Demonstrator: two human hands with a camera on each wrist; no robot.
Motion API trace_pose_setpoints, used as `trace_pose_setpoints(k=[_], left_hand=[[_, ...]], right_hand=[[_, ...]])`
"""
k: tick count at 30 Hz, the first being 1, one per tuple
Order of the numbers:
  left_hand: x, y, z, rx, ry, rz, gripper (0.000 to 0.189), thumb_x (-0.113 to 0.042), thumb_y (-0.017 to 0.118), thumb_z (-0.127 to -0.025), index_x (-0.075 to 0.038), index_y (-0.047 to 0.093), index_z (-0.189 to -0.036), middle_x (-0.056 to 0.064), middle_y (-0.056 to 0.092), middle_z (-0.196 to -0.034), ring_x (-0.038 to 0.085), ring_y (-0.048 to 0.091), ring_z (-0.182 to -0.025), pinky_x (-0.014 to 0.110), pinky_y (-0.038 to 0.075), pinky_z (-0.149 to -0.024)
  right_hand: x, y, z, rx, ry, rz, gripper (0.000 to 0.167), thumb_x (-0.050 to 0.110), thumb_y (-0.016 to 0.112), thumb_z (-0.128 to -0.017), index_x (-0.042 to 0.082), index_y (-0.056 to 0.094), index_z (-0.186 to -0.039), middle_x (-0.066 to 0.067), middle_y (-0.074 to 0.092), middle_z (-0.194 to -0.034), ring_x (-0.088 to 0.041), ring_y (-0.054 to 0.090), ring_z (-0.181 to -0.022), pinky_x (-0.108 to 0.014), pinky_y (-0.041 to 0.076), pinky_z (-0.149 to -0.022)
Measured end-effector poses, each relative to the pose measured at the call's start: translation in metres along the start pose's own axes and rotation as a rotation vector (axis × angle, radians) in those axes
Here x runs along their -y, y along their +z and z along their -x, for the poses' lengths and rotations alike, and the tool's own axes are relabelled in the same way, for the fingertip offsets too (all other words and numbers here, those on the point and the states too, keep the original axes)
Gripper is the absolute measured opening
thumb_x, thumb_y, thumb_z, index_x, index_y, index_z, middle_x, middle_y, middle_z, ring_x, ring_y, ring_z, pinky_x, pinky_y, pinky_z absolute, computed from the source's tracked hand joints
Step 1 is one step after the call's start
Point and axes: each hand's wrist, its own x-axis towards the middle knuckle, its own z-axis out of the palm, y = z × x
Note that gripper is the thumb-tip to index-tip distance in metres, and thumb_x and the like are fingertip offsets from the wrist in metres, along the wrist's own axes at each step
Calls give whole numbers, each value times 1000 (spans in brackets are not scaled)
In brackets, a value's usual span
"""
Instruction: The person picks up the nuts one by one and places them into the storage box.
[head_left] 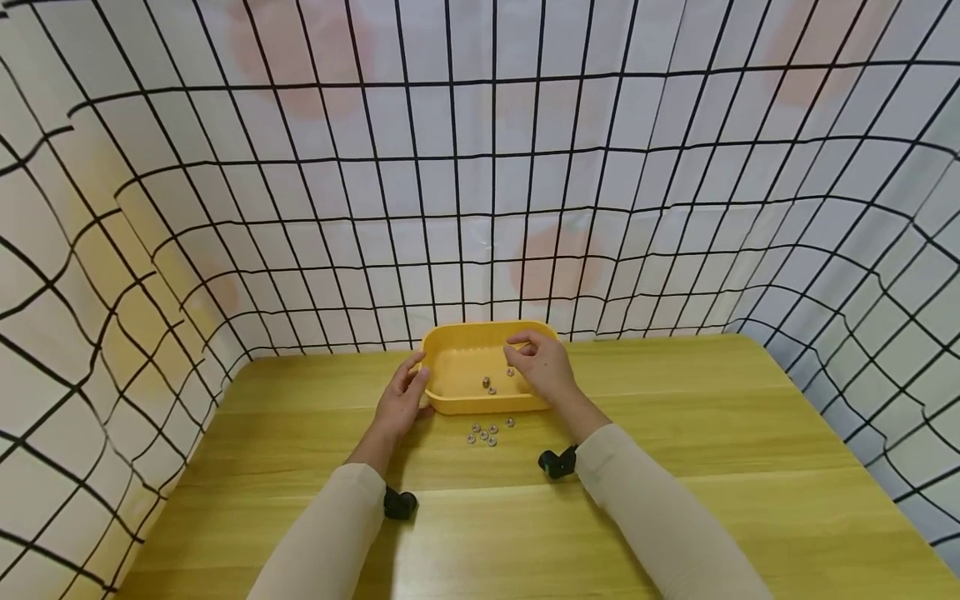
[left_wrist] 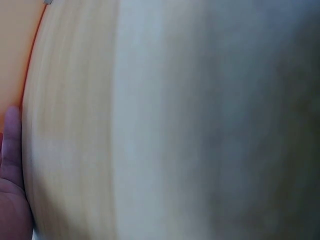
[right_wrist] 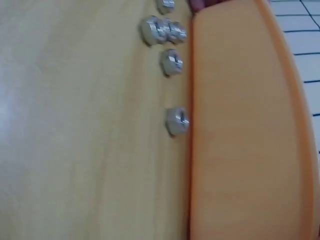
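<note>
A shallow yellow tray [head_left: 450, 406] stands near the table's back edge; the right wrist view shows its outer wall [right_wrist: 240, 125] in orange. My left hand [head_left: 399, 404] holds its left end, thumb at the rim; in the left wrist view one finger [left_wrist: 12, 145] lies along the wall. Over the tray's right part hovers my right hand [head_left: 542, 367], thumb and forefinger bent slightly apart, nothing visible between them. Just below those fingertips is a small metal nut [head_left: 510, 372]. Two more nuts [head_left: 486, 382] lie inside the tray. Several loose nuts [head_left: 483, 435] sit on the table before it.
The wooden table [head_left: 480, 533] extends to both sides and towards me. Behind it hangs a white cloth [head_left: 472, 192] with a black grid, which also encloses the left and right. Black wrist cameras [head_left: 557, 463] are worn on both arms.
</note>
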Motion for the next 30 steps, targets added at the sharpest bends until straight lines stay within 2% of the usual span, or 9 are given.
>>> trace_pose_setpoints(k=[6, 11, 15, 19, 25, 30], left_hand=[[0, 2, 1, -3, -21, -6, 46, -45, 51, -107, -41, 44, -152, 12, 43, -158, 35, 52, -136, 33, 62, -80], [1, 3, 1, -8, -15, -5, 45, -42, 51, -108, -42, 44, -152, 14, 42, -158, 36, 50, -138, 35, 63, -81], [1, 3, 1, -15, -14, -6, 45, -43, 51, -107, -42, 45, -151, 13, 43, -158, 35, 51, -137, 34, 63, -80], [0, 2, 0, -12, -1, -7, 45, -43, 51, -107, -41, 45, -152, 12, 44, -158, 35, 52, -136, 34, 63, -79], [-2, 1, 1, -5, 5, -11, 46, -43, 50, -108, -41, 43, -153, 12, 44, -158, 34, 53, -135, 35, 63, -81], [-3, -1, 2, -6, 4, -13, 46, -41, 50, -108, -40, 43, -153, 12, 43, -158, 35, 53, -134, 35, 63, -81]], right_hand=[[1, -9, 2, 33, -6, -135, 29, 25, 70, -98, 6, 70, -121, -22, 74, -95, -11, 44, -53, -23, 32, -46], [9, -15, 8, 21, -56, -198, 30, 23, 70, -98, 4, 69, -121, -22, 72, -93, -9, 42, -52, -22, 30, -46], [16, -18, 16, 11, -73, -195, 27, 25, 71, -97, 8, 71, -119, -14, 73, -87, -9, 42, -53, -22, 31, -46], [21, -21, 29, 35, -61, -186, 23, 25, 71, -97, 12, 72, -117, -6, 72, -81, -11, 45, -53, -23, 34, -46], [22, -21, 55, 89, 12, -157, 24, 24, 73, -96, 11, 72, -116, -16, 74, -87, -15, 52, -59, -23, 44, -53], [11, -17, 74, 107, 72, -124, 21, 23, 74, -94, 9, 74, -110, -15, 70, -82, -16, 51, -59, -23, 43, -52]])
